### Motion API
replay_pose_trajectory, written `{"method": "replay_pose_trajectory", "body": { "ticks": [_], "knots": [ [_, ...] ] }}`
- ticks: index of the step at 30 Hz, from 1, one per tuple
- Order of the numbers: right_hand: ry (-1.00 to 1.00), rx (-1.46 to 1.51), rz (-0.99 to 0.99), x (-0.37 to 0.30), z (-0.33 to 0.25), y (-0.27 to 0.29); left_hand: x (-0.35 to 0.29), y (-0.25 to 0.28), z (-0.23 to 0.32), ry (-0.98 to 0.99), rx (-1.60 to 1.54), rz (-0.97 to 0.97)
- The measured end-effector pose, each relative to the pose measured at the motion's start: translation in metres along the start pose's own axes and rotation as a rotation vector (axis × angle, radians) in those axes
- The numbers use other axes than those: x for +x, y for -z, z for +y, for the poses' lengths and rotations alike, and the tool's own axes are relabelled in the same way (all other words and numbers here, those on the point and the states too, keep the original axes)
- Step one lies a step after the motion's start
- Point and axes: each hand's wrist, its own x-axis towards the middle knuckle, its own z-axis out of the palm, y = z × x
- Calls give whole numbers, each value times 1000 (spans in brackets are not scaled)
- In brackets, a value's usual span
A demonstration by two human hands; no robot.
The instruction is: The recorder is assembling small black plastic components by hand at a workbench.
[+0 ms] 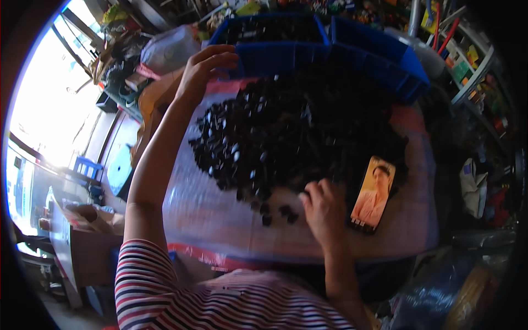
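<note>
On the table (pixel 192 225), dark pieces (pixel 275 132) lay heaped, the left hand (pixel 204 69) loosely spread by a blue bin (pixel 275 59), the right hand (pixel 325 212) well apart, its grasp indiscernible, where a wide sweep might have jostled the phone (pixel 374 195).

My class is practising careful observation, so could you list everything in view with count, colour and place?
Table: 1, pale cover with red edges, centre
Black pieces: many, black, heaped on the table
Left bin: 1, blue, table's far side
Right bin: 1, blue, beside it
Phone: 1, dark edge, lit screen, table's right
Bag: 1, whitish, upper left
Clutter: uncountable, mixed colours, surroundings
Shirt: 1, striped, bottom
Left hand: 1, bare, by left bin
Right hand: 1, bare, heap's near edge
</note>
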Motion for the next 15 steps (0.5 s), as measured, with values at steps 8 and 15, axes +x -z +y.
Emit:
{"method": "replay_pose_trajectory", "body": {
  "ticks": [8, 15],
  "knots": [
    [61, 101, 154, -2, 6, -2, -172, -54, 5, -262, 505, -272],
    [23, 361, 178, -47, -16, -5, -232, -84, -6, -277, 702, -195]
  ]
}}
